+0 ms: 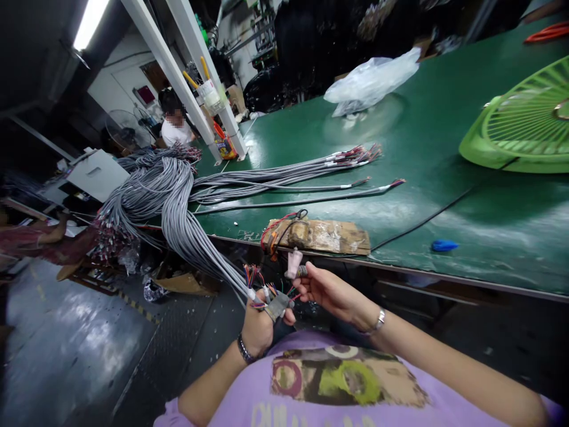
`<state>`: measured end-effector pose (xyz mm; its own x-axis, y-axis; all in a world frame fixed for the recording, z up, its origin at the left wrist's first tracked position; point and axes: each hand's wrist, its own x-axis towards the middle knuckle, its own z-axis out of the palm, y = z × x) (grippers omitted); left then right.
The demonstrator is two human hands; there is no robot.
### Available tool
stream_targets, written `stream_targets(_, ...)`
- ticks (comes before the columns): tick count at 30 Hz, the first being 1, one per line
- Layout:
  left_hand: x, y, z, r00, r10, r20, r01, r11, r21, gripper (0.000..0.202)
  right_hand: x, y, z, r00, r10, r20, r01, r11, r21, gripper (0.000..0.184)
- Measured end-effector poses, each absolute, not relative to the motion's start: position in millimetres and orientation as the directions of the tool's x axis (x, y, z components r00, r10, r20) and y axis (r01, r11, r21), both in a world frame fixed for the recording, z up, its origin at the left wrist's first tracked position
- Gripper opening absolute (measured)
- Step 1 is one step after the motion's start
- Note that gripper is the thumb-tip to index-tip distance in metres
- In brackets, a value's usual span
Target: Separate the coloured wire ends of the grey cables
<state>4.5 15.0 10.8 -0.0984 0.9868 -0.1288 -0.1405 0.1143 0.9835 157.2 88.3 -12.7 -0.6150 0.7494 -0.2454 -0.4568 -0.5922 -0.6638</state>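
Note:
My left hand (259,329) is closed round the ends of several grey cables (222,264), whose outer jackets are stripped. Short coloured wires (252,274) fan out above that grip. A grey wrapping (278,305) covers part of the thumb. My right hand (326,290) is close by on the right, its fingertips pinched on thin red and green wires that come from the cable ends. Grey and pale pink coverings (293,264) show at its raised finger; I cannot tell exactly how they are worn. Both hands are in front of the table's edge.
A wooden block (333,236) with a small wired device sits at the edge of the green table (427,207). More cables (284,176) lie behind. A blue cap-like piece (444,245), a green fan (524,127) and a plastic bag (373,80) are there. A person (175,127) sits far back.

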Motion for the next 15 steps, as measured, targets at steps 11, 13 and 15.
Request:
stream_targets(11, 9, 13, 0, -0.167, 0.986, -0.012, -0.035, 0.007, 0.999, 0.029, 151, 72, 1, -0.675, 0.728, -0.12, -0.316, -0.432, -0.845, 0.024)
stream_targets(13, 8, 12, -3, -0.188, 0.982, -0.01, -0.001, 0.011, 1.0, 0.029, 148, 71, 3, -0.668, 0.737, -0.101, -0.297, -0.389, -0.872, 0.025)
stream_targets(15, 8, 12, -4, -0.217, 0.976, -0.011, 0.007, 0.013, 1.0, 0.029, 147, 71, 3, -0.636, 0.763, -0.117, -0.281, -0.37, -0.885, 0.027)
